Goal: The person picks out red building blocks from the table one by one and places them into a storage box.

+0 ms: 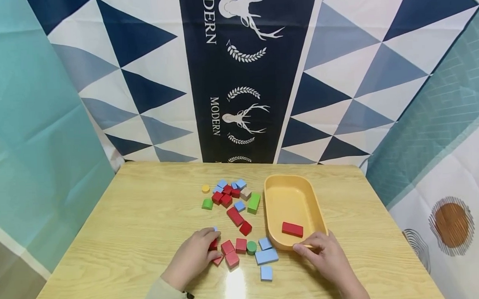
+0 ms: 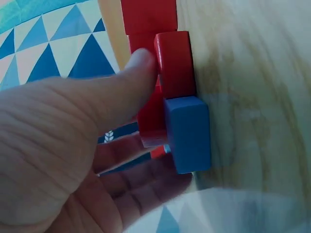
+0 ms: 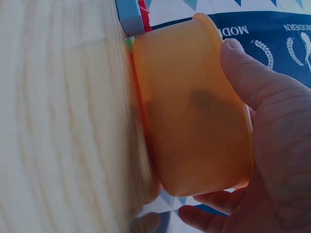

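My left hand point(image 1: 195, 256) spreads around a few small blocks on the table. In the left wrist view, the thumb touches a red block point(image 2: 176, 65), and a blue block point(image 2: 188, 136) sits between thumb and fingers, near the fingertips. More red blocks stand behind these, partly hidden by the hand. My right hand point(image 1: 322, 254) holds the near right corner of a yellow plastic bin point(image 1: 275, 229), thumb at its rim. In the right wrist view, its fingers are partly hidden beyond the bin's wall point(image 3: 189, 111). One long red block point(image 1: 292, 229) lies inside the bin.
Red blocks point(image 1: 232, 259), a green cylinder point(image 1: 251, 247) and blue blocks point(image 1: 266, 256) lie between the hands. Farther back is a cluster with red blocks point(image 1: 226, 200), a green block point(image 1: 254, 203) and a yellow disc point(image 1: 205, 188). Patterned cloth point(image 1: 158, 82) hangs behind the table.
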`<state>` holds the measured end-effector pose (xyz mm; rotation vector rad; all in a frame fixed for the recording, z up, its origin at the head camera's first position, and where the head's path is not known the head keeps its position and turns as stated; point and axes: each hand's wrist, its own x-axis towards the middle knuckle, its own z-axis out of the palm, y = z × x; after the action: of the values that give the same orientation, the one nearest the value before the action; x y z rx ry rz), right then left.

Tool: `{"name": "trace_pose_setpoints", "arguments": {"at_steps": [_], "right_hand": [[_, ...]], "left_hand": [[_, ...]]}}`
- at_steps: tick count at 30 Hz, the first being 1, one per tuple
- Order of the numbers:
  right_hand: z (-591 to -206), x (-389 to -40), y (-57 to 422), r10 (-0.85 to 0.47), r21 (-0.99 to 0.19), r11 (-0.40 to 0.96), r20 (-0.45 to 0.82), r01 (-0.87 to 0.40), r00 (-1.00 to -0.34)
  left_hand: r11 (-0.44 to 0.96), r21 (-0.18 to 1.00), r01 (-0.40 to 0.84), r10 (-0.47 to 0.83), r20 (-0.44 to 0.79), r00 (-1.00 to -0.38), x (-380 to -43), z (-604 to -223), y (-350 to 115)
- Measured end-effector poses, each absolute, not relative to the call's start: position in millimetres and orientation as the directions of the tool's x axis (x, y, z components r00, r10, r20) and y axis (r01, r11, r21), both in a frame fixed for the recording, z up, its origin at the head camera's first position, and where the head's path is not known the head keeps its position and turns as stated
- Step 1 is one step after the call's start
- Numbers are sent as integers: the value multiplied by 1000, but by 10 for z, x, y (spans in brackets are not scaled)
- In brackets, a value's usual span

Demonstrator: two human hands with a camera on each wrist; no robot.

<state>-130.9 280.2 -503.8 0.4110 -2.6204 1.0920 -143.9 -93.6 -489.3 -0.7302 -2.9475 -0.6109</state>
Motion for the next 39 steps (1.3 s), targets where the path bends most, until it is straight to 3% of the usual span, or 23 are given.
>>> {"name": "trace_pose_setpoints", "arguments": {"at_steps": [11, 25, 39], "right_hand": [[-5041, -1316, 2806, -156, -629, 682, 374, -373, -914], [-5043, -1316, 2811, -178, -624, 670, 392, -403, -903], [-5069, -1322, 2832, -160, -631, 681, 367, -372, -916]], "left_hand": [[793, 406, 455, 402, 213, -890, -1450, -4986, -923], [793, 501, 346, 320, 141, -937, -1481, -5013, -949], [770, 457, 445, 349, 282, -894, -1454, -4963, -955]]}}
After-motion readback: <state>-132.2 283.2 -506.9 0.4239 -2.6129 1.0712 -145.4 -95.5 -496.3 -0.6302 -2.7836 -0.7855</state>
